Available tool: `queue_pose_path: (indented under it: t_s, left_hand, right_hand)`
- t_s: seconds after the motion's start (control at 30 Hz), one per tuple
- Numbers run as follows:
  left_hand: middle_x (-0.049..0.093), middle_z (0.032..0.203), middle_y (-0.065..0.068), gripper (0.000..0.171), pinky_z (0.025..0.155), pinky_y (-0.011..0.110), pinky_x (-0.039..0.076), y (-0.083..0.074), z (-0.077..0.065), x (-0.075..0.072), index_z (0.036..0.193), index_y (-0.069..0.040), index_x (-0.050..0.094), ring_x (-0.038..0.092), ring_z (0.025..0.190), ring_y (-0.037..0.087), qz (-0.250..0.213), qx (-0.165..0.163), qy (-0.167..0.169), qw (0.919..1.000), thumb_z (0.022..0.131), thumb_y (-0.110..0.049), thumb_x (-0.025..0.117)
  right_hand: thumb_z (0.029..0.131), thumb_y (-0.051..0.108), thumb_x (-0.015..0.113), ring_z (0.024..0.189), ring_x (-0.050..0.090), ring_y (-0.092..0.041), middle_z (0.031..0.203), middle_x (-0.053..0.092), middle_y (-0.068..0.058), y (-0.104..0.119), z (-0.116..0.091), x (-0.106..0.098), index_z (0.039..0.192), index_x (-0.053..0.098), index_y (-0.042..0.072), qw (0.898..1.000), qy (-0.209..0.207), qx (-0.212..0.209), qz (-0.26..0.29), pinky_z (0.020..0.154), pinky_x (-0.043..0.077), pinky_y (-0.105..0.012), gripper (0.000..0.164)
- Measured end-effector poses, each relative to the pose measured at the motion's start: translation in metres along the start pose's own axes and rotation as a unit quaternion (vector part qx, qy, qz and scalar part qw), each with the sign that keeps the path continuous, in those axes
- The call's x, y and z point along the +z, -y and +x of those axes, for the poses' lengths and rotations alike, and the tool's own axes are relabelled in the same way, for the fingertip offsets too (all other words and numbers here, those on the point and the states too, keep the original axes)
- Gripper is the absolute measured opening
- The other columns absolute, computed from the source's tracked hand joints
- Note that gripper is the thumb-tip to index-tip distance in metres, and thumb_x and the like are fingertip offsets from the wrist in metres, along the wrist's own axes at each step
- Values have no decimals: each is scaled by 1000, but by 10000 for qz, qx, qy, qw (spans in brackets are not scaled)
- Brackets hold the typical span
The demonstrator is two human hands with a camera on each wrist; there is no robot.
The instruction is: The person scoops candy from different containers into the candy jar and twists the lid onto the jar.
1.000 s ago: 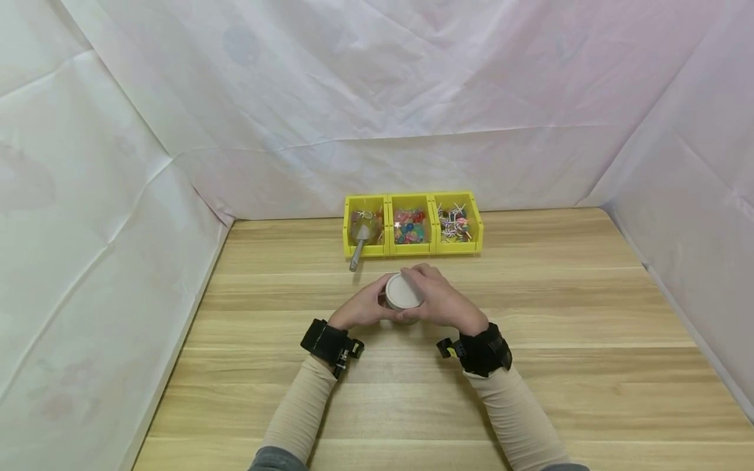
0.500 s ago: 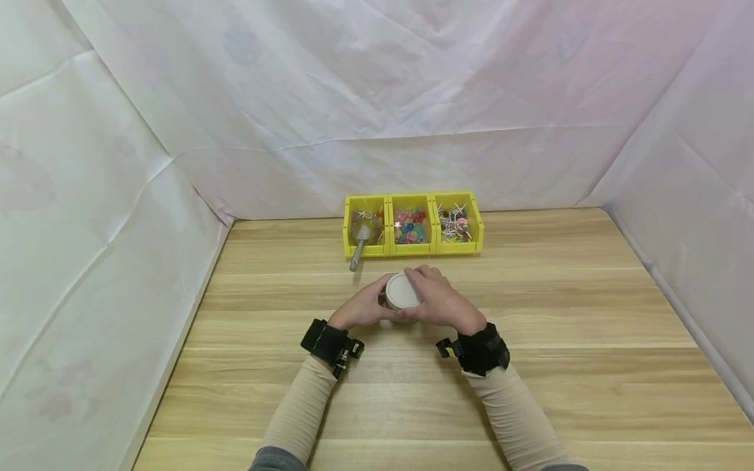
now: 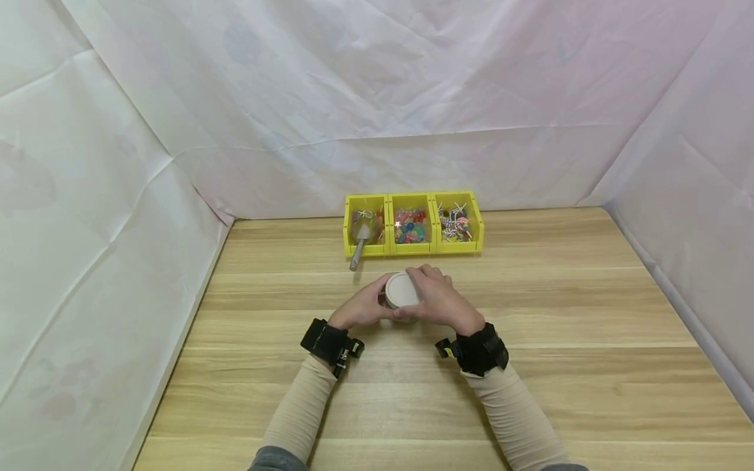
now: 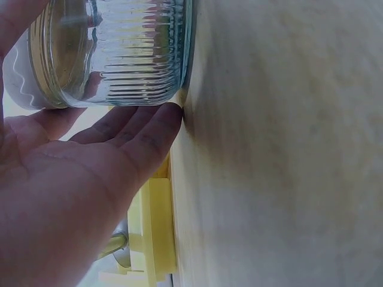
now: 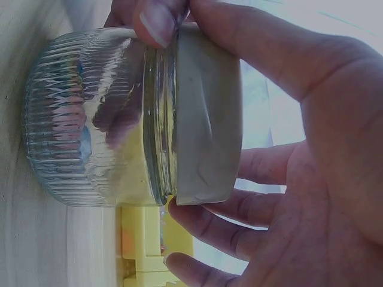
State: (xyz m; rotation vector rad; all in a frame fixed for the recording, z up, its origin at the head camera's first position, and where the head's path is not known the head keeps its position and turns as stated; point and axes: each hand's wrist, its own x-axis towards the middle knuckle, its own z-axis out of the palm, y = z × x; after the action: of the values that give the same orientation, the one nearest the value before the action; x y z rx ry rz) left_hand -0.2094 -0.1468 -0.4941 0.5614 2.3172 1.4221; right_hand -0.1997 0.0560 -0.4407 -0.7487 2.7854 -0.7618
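Note:
A clear ribbed glass jar (image 4: 131,66) stands upright on the wooden table between the two hands, with a pale beige lid (image 5: 209,119) on its mouth. My left hand (image 3: 362,307) holds the jar from the left, its fingers along the glass with the tips near the tabletop. From the right, my right hand (image 3: 442,302) grips the lid, thumb on the near side and fingers round the far side. In the right wrist view, colours show through the ribbed glass. Most of the glass is hidden under lid and hands in the head view.
Behind the jar, three joined yellow bins (image 3: 410,248) hold wrapped sweets and lollipops. A small metal scoop (image 3: 357,250) leans in the left bin, its handle over the front edge. White cloth walls (image 3: 377,85) close off the back and sides.
My right hand has turned slightly round the lid, its fingers and wrist shifting a little. The left hand and the jar have stayed in place.

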Motion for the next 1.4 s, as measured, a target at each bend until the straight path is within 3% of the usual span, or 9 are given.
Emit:
queue_pose_path:
  t_s: [0.33, 0.5, 0.63, 0.9, 1.4]
  left_hand:
    - [49, 146, 1, 83, 113, 44, 37, 1, 1, 0, 149, -26, 40, 46, 134, 21, -155, -3, 18, 9999, 80, -25, 84]
    - [51, 144, -2, 84, 112, 46, 37, 1, 0, 1, 147, -28, 41, 47, 133, 21, -313, 29, 31, 9995, 77, -30, 87]
    - [51, 144, -3, 87, 112, 46, 37, 2, 1, 1, 149, -29, 39, 47, 133, 20, -344, 62, 48, 9994, 76, -31, 87]
    - [51, 144, -2, 90, 112, 46, 37, 2, 1, 1, 150, -30, 38, 48, 132, 21, -289, 119, 61, 9995, 75, -31, 87]
    - [49, 147, 1, 87, 115, 47, 34, 0, 1, 0, 149, -27, 39, 46, 134, 22, -125, 72, 4, 9999, 76, -22, 87]
  right_hand:
    - [76, 42, 85, 111, 50, -34, 130, 53, -21, 0, -3, -5, 145, 43, 3, 9997, 91, -218, -58, 91, 39, -49, 89]
    - [76, 38, 86, 120, 46, -36, 141, 45, -22, -4, -4, -9, 154, 30, 4, 9992, 160, -161, 344, 97, 42, -51, 102]
    - [77, 37, 85, 122, 46, -37, 144, 42, -22, -6, -4, -10, 155, 27, 1, 9979, 294, -225, 522, 96, 48, -51, 103]
    - [82, 36, 81, 122, 46, -36, 141, 44, -23, -7, -3, -7, 153, 31, -2, 9982, 365, -292, 388, 97, 46, -50, 95]
    - [78, 40, 83, 112, 50, -33, 131, 49, -22, -3, -1, -5, 147, 41, 0, 9991, 244, 9, 356, 91, 43, -51, 90]
